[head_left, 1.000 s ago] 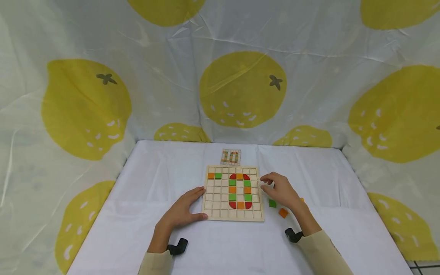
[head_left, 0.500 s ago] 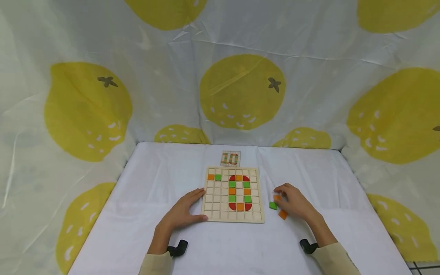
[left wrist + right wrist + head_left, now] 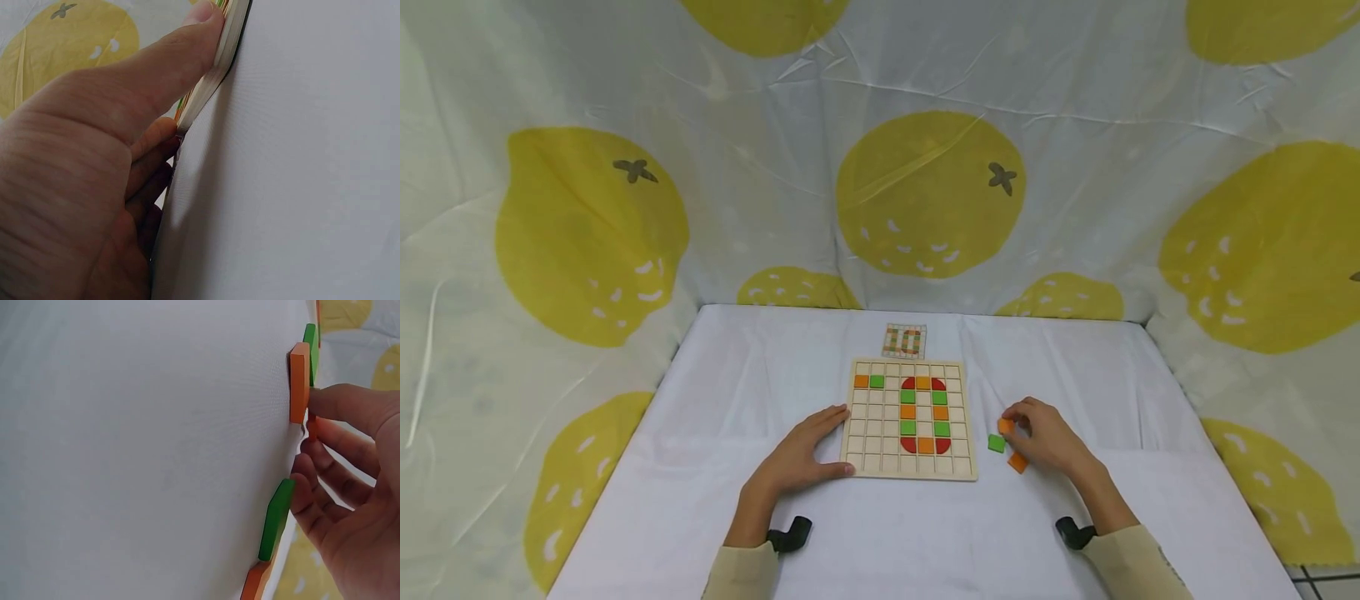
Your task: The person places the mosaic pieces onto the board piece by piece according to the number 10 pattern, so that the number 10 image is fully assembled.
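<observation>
Resting against the left edge of a wooden grid board (image 3: 876,435), the left hand (image 3: 797,462) has its fingers extended and released, its thumb touching the near left corner (the left wrist view shows that thumb's tip on the rim). Just right of those fingertips, in the second row from the far side, a seated orange tile (image 3: 861,382) fills the first square and a seated green tile (image 3: 877,382) the next. Beyond the board's far edge, on the white cloth (image 3: 760,375), lies a small pattern card (image 3: 904,341). Farther right on the board comes a closed ring of tiles (image 3: 941,412): rounded red corners, with orange and green squares between them. Past the board's right edge, a loose green tile (image 3: 996,443) lies on the cloth. Beside it, the right hand (image 3: 1047,437) grasps a pinched orange tile (image 3: 1004,426) between thumb and index finger; whether it has left the cloth, I cannot tell. A near orange tile (image 3: 1017,462) lies by the thumb. The right wrist view also shows a second green tile (image 3: 275,519) and a further orange tile (image 3: 255,582) near the other fingers.
</observation>
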`<state>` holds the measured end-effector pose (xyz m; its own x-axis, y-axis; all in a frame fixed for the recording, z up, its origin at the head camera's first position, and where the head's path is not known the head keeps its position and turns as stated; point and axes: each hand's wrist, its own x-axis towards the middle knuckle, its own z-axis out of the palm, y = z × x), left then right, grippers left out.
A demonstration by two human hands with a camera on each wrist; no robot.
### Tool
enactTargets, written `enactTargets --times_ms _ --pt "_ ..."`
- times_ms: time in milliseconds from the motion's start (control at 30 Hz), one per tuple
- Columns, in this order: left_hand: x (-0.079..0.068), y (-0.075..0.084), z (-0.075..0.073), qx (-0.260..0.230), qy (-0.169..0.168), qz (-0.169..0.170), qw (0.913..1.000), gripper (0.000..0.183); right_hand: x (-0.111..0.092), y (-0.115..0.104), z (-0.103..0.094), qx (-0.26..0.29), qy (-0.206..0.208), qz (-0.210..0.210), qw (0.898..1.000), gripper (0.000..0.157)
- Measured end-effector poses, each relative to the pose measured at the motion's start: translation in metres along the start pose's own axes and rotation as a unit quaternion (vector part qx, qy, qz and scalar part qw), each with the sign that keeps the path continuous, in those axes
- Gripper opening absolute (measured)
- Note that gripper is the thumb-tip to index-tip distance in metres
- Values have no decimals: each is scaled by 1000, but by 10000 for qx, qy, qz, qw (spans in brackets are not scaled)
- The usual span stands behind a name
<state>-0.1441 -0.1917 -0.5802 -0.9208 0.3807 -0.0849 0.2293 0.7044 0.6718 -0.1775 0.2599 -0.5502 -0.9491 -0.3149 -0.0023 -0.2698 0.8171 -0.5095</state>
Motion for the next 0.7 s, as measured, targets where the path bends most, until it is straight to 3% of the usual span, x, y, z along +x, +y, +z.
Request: enactTargets --times_ms 467,700 --pt "-2 3 -1 -68 22 4 10000 96 15 -14 0 439 291 232 9983 23" --pt "-1 3 0 -76 61 14 10000 96 28 -28 4 631 224 176 9976 25"
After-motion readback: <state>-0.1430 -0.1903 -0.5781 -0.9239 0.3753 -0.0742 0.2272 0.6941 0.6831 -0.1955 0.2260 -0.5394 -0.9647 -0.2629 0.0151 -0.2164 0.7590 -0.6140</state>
